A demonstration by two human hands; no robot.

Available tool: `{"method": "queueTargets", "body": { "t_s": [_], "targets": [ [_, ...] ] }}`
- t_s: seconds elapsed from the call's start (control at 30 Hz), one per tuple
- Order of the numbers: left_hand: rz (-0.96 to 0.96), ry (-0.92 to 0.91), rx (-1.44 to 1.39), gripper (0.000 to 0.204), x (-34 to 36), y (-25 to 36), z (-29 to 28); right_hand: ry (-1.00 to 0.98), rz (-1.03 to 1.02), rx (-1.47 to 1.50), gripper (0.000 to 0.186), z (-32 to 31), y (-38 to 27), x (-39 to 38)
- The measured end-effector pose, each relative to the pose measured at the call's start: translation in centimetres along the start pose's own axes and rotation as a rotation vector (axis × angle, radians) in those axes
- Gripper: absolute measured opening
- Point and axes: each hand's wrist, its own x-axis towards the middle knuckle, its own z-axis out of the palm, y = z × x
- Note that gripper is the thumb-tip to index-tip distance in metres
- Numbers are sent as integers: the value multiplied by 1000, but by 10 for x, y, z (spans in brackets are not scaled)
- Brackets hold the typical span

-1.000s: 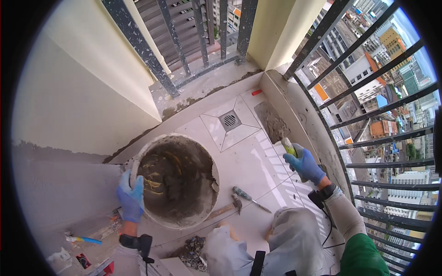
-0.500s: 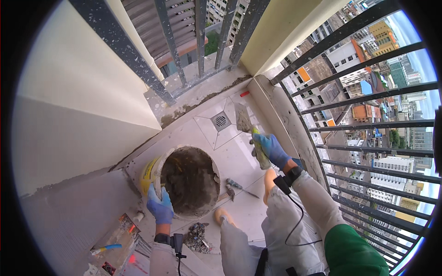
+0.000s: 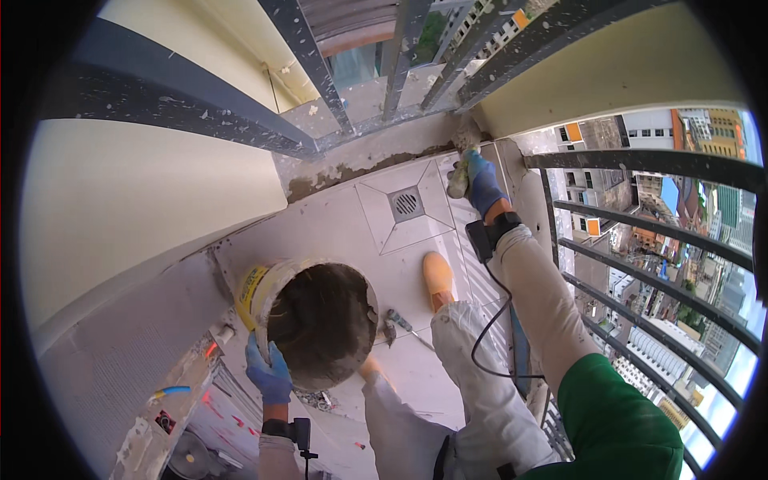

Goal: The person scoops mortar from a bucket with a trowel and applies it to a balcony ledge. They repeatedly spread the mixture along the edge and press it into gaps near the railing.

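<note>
My blue-gloved right hand (image 3: 485, 182) is closed around the greenish, mortar-smeared handle of a trowel (image 3: 458, 180). It reaches far forward, and the grey blade is at the base of the railing corner, hard to make out against the mortar there. At the lower left, my gloved left hand (image 3: 269, 374) grips the rim of a bucket (image 3: 254, 290) with a yellow label. The bucket tilts toward me, its inner wall coated in grey-brown mortar (image 3: 320, 328).
A square floor drain (image 3: 406, 203) sits among pale tiles. A teal-handled tool (image 3: 399, 320) lies right of the bucket. Dark railings (image 3: 640, 162) line the right side and the far end. A rough-edged opening (image 3: 152, 424) is at the lower left.
My right hand has carried the trowel forward to the far corner. My foot has stepped forward beside the drain. The left hand stays on the bucket rim; the view has shifted forward.
</note>
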Motion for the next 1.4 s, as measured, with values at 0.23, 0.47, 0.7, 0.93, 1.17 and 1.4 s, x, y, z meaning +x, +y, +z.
{"method": "queueTargets", "body": {
  "t_s": [0.23, 0.47, 0.7, 0.93, 1.17, 1.4],
  "targets": [
    [-178, 108, -83, 49, -4, 3, 11, -342, -15, -319, 43, 19, 54, -75],
    [-273, 151, -219, 47, 14, 14, 3, -703, -145, -1176, 34, -25, 18, -239],
    [-149, 113, -208, 48, 22, 18, 0, -990, -1025, -1862, 39, 20, 30, -277],
    [-67, 167, -186, 47, 18, 6, 1, -1205, -616, -1947, 16, 61, 126, -263],
    [-159, 179, -361, 49, -3, -32, -2, -872, -902, -1905, 14, 163, 244, -248],
    [-31, 106, -249, 52, -6, -3, -3, -994, -950, -2284, 20, 191, 308, -219]
  ]
}}
